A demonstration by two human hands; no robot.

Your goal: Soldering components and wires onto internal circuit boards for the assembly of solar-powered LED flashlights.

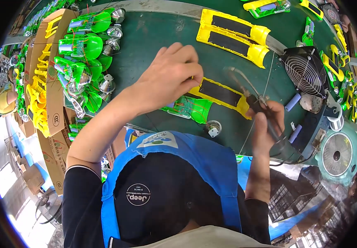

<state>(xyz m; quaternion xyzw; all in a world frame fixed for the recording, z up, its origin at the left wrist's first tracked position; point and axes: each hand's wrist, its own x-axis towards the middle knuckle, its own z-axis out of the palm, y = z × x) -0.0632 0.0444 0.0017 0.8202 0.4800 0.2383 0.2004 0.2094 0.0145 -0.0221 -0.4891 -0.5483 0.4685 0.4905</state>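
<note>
My left hand (pixel 171 76) is closed, fingertips pressed together at the left end of a yellow casing (pixel 241 103) with a dark panel (pixel 220 92). What they pinch is hidden behind the fingers. Just below lies an opened green lamp shell (pixel 198 110) with a circuit board, and a silver reflector (pixel 214 127) sits by its right end. My right hand (pixel 274 118) grips a soldering iron (pixel 253 102), held at a slant over the casing's right end. A thin curved tube (pixel 246 81) runs along its front.
Two yellow casings (pixel 230 41) lie at the far side. Several green lamp shells (pixel 88 46) with reflectors are stacked left, beside a cardboard box (pixel 55 97) of yellow parts. A black fan (pixel 304 70), blue cylindrical cells (pixel 293 102), a wire spool (pixel 335 122) and a pale green fan (pixel 339 155) stand right.
</note>
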